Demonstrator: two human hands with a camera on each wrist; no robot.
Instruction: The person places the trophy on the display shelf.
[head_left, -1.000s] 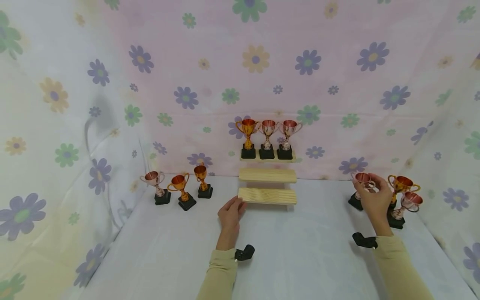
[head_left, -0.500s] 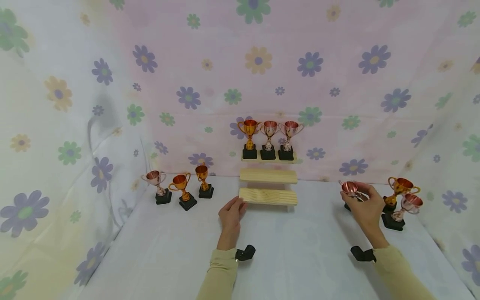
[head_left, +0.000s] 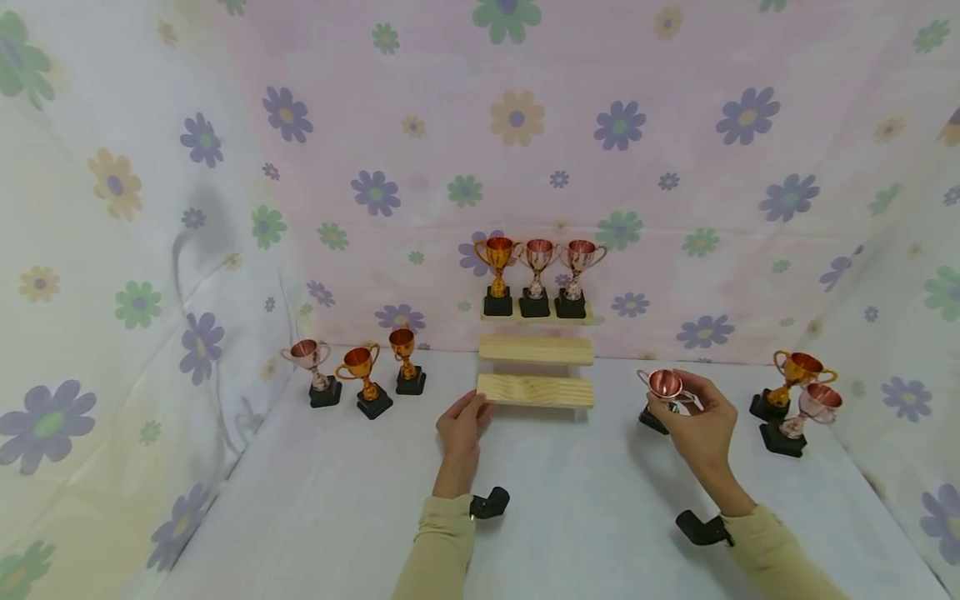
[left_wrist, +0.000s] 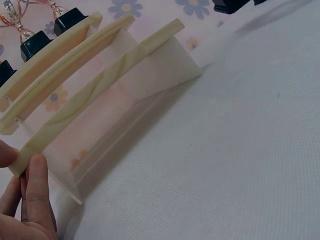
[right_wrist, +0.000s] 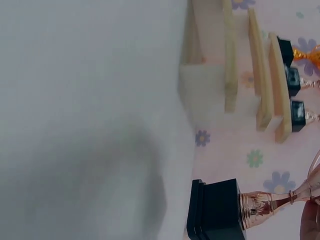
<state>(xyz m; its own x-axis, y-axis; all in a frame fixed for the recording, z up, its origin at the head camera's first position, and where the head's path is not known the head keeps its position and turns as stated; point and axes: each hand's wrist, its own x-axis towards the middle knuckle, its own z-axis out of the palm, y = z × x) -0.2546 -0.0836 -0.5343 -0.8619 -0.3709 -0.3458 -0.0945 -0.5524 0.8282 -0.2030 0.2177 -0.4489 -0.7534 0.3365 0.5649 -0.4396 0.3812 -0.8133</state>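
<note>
My right hand (head_left: 701, 425) grips a rose-gold trophy cup (head_left: 665, 385) by its bowl and handle, right of the stand. In the right wrist view the black base (right_wrist: 215, 210) of this trophy hangs above the white table, its shadow cast below. My left hand (head_left: 459, 429) pinches the left end of the lowest step on a three-tier wooden stand (head_left: 536, 390), thumb above and fingers beneath in the left wrist view. On the top step stand a gold trophy (head_left: 498, 275) and two rose-gold trophies (head_left: 536, 275). The middle and lowest steps are bare.
At the left stand a rose-gold trophy (head_left: 319, 375) and two gold trophies (head_left: 367, 383). A gold trophy (head_left: 787, 379) and a rose-gold trophy (head_left: 802, 421) are at the far right. A flowered cloth (head_left: 420, 75) hangs behind and on both sides.
My right hand has carried the rose-gold trophy leftward, away from the two trophies at the right and closer to the stand. My left hand has stayed on the lowest step.
</note>
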